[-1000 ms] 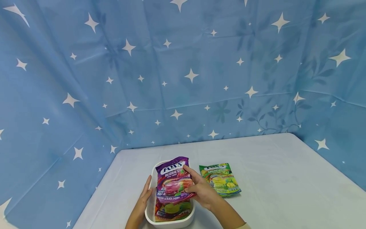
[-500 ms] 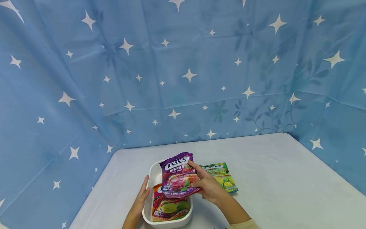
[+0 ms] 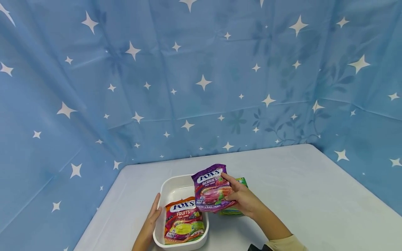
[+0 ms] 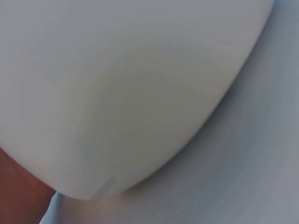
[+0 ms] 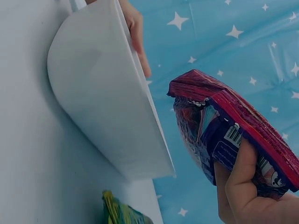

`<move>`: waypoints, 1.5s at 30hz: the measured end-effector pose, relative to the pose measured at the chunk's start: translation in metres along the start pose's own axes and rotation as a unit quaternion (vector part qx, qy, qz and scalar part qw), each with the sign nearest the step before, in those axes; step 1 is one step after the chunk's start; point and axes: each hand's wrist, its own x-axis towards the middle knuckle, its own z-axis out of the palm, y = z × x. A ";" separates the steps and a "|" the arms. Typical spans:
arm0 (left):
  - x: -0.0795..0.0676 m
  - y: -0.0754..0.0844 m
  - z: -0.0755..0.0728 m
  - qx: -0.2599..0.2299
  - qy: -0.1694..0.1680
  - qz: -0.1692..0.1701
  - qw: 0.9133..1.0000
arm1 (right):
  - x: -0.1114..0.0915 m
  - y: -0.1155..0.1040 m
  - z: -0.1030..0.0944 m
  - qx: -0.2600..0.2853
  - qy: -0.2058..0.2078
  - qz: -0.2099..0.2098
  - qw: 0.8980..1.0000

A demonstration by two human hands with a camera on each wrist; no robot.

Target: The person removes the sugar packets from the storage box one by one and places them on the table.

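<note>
My right hand [image 3: 246, 199] pinches a purple bag of Fox's Berries candy [image 3: 213, 190] by its right side. The bag hangs in the air past the right rim of a white oval-cornered tub [image 3: 171, 184]; in the right wrist view its barcode back shows. Inside the tub lies a red bag of Fox's Fruits candy [image 3: 183, 223]. My left hand [image 3: 150, 221] rests against the tub's left side with straight fingers, thumb at the rim. A green candy bag [image 3: 242, 181] lies on the table, mostly hidden behind the purple bag and right hand.
A white-covered table [image 3: 282, 181] extends to the right and behind the tub. Blue curtains [image 3: 201, 104] with white stars stand along its back and sides. The tub's outer wall [image 4: 149, 93] fills much of the left wrist view.
My right hand has lifted the purple bag off the red one and carried it rightward, past the tub's rim. The red bag is now uncovered; the green one is more hidden. The left hand stays at the tub.
</note>
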 end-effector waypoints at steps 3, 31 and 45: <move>0.000 -0.001 -0.001 -0.004 -0.001 0.000 1.000 | -0.003 -0.002 -0.009 -0.006 0.005 -0.002 1.000; 0.000 0.000 0.003 0.005 0.018 -0.003 1.000 | -0.048 -0.018 -0.134 -0.096 0.012 0.004 0.995; 0.000 -0.001 0.003 0.005 0.023 0.004 1.000 | -0.058 -0.019 -0.185 -0.110 0.006 0.008 0.994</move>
